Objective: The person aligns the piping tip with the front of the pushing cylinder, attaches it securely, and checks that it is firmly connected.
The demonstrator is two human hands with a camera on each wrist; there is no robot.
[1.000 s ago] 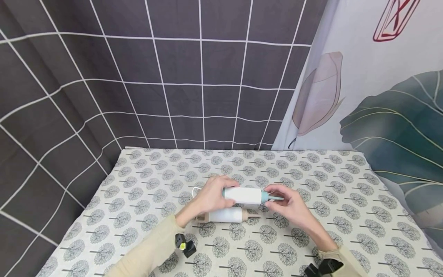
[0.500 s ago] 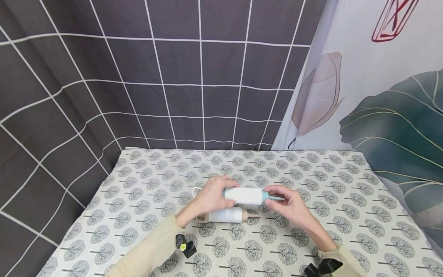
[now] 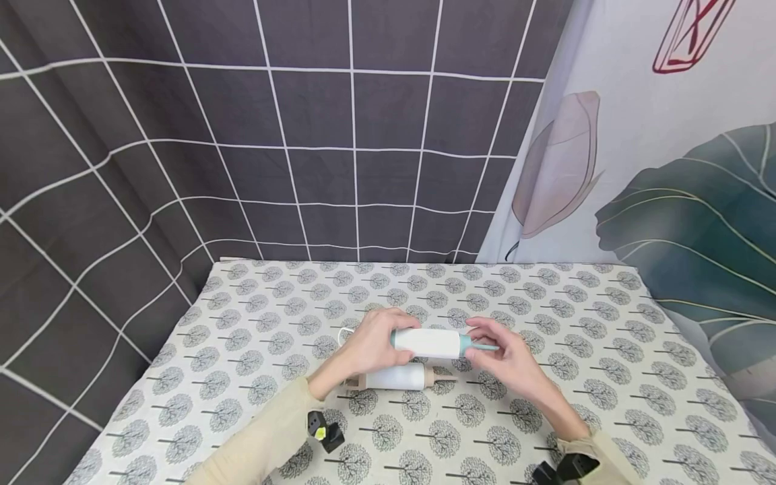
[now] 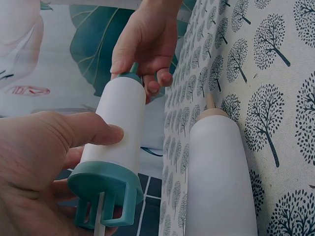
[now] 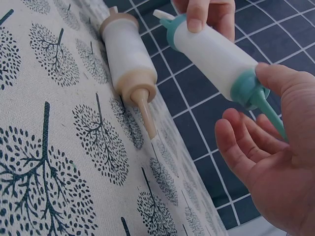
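Above the tree-print tablecloth [image 3: 545,303], the left hand [image 3: 364,347] grips a teal-capped syringe [image 3: 430,342]; the right hand [image 3: 506,357] pinches its nozzle loosely, so it might slip onto the beige-capped syringe [image 3: 394,377].

A white plastic tube with teal cap and nozzle [image 3: 432,342] sits between the hands; below the left hand [image 3: 368,345], a white tube with beige ends [image 3: 394,376] lies on cream cloth printed with grey trees [image 3: 545,296].
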